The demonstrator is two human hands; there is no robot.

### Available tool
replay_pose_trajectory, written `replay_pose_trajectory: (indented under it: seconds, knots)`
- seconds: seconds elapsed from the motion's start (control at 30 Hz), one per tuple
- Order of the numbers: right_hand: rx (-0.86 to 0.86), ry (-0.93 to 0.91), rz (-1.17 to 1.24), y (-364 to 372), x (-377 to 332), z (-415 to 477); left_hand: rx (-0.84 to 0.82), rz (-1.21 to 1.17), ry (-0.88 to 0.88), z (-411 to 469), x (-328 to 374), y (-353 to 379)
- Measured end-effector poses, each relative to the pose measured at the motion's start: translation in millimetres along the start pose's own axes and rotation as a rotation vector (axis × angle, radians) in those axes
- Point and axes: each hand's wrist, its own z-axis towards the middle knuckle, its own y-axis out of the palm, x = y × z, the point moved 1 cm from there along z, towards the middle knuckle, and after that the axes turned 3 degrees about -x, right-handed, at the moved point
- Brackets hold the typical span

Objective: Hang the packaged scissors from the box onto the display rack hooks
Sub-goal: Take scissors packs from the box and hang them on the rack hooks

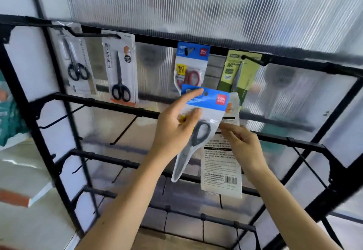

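Note:
My left hand (pixel 176 124) holds a blue-topped pack of black-handled scissors (pixel 198 132) by its upper part, just below the top rail of the black display rack (pixel 157 38). My right hand (pixel 241 145) pinches a white scissors pack (pixel 222 171) that shows its printed back and barcode, partly behind the blue pack. Several packs hang from the top row of hooks: a clear pack (pixel 75 61), a white "SCISSORS" pack (pixel 120 69), a blue pack with red handles (pixel 191 65) and a green pack (pixel 240 73). The box is out of view.
Lower rails carry several bare black hooks, such as one (pixel 123 130) left of my hands and one (pixel 308 163) at the right. A ribbed translucent panel (pixel 216 4) backs the rack. White shelving with teal goods (pixel 9 120) stands at the left.

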Motion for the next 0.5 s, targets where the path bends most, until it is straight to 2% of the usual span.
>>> replay_pose_trajectory:
  seconds: [0.3,0.5]
  knots:
    - [0.098,-0.049,-0.14,-56.3,0.7,-6.5,-0.073,-0.136,0.095,8.2,14.1,59.0]
    - [0.146,-0.037,-0.208,-89.9,-0.9,-19.7,-0.141,-0.142,0.215,20.1,35.1,107.3]
